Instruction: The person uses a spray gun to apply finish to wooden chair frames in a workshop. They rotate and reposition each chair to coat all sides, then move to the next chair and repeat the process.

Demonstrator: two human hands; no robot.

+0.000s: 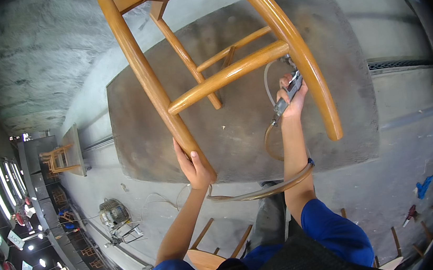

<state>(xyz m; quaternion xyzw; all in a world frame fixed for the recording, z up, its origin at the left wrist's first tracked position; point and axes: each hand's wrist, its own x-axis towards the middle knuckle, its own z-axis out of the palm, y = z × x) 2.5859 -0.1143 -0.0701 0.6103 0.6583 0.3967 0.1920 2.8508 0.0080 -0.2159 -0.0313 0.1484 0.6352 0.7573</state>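
A glossy honey-brown wooden chair frame (pixel 231 75) is tilted over a large brown board, its legs reaching toward me. My left hand (pixel 197 172) grips the lower end of its left leg, with the thumb lying along the wood. In my right hand (pixel 292 98) is a metal spray gun (pixel 287 96), its head close to the joint where the crossbar meets the curved right leg. A translucent hose (pixel 265 192) runs from the gun, loops down and passes across my right forearm, where a blue band shows.
The stained brown board (pixel 238 143) spreads beneath the chair. A round machine on a wheeled frame (pixel 114 213) stands at the left, with hoses on the floor. Further chairs (pixel 59 159) stand far left. A wooden seat piece (pixel 207 260) is near my legs. A blue item (pixel 423 187) lies right.
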